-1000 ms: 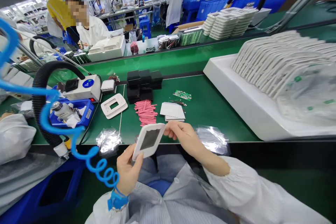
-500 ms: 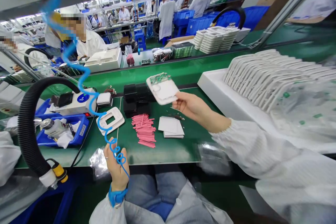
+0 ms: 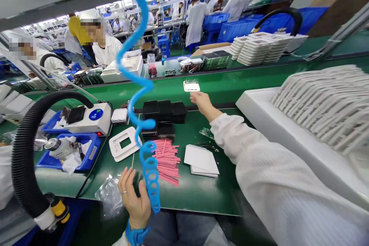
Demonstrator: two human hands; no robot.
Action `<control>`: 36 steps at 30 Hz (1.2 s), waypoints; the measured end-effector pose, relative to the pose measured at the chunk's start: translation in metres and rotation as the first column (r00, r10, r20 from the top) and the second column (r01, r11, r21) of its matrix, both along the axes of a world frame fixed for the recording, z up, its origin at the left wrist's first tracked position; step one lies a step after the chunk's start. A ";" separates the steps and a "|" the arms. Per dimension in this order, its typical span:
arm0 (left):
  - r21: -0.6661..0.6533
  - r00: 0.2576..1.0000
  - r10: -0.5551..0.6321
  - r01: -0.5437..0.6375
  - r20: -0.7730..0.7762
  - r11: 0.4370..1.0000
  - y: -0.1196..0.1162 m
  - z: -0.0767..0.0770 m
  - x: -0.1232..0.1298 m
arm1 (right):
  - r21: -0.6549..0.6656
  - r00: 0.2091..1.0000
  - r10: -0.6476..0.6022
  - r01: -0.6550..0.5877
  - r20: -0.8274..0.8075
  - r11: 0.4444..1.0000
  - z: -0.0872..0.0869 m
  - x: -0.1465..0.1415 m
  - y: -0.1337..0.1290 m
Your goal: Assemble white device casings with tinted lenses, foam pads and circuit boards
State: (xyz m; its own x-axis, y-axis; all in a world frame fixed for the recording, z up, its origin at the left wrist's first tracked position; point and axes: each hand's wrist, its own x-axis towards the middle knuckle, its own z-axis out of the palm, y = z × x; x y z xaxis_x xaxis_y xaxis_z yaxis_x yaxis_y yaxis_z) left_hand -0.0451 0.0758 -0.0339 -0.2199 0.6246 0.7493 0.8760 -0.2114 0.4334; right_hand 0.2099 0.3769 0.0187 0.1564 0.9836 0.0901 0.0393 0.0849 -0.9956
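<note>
A white plastic housing (image 3: pixel 188 88) with a green circuit board along its far edge lies on the green conveyor belt. My right hand (image 3: pixel 202 103) is stretched out just on the near side of it, fingers extended and holding nothing that I can see. Over the table's front edge my left hand (image 3: pixel 135 200) is open, thumb apart from the fingers, beside the blue coiled air hose (image 3: pixel 155 190). Ahead of that hand rests a white frame (image 3: pixel 117 148) with a rectangular window. Pink strips (image 3: pixel 167 161) and stacked white square sheets (image 3: pixel 200 158) lie to its right.
Black blocks (image 3: pixel 164 111) stand behind the strips. On the right a white foam tray (image 3: pixel 259 130) holds a row of white housings. At left are a blue tray (image 3: pixel 89 157) with a bottle, a white box device (image 3: pixel 83 123) and a black flexible duct (image 3: pixel 21 153). Co-workers sit across the belt.
My right hand has moved away from me with the white housing, which now rests on the belt, released. My left hand's fingers have spread. The view has shifted.
</note>
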 end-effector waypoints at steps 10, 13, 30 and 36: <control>-0.012 0.998 -0.039 0.039 0.048 0.999 -0.002 -0.004 -0.003 | 0.108 0.399 0.142 -0.541 0.906 0.834 0.010 -0.007 -0.068; -0.019 0.997 -0.049 0.050 0.064 0.999 -0.002 -0.004 -0.004 | 0.102 0.247 0.048 -0.558 0.968 0.823 0.017 -0.010 -0.074; -0.090 0.318 -0.096 0.521 0.943 0.849 -0.054 0.036 0.015 | 0.361 0.217 -0.300 -0.355 0.929 0.862 0.041 -0.037 -0.136; 0.276 -0.396 0.056 0.727 0.917 0.628 -0.054 0.047 0.034 | 0.463 0.428 -0.227 -0.603 0.875 0.649 0.015 -0.073 -0.270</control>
State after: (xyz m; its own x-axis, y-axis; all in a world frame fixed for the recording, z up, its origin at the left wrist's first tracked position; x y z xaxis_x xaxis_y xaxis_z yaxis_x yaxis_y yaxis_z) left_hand -0.0112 0.0219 0.0135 0.1216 0.9616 -0.2459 -0.7435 0.2523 0.6193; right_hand 0.1368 0.1071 0.0334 -0.5866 0.5379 0.6054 0.6360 0.7688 -0.0668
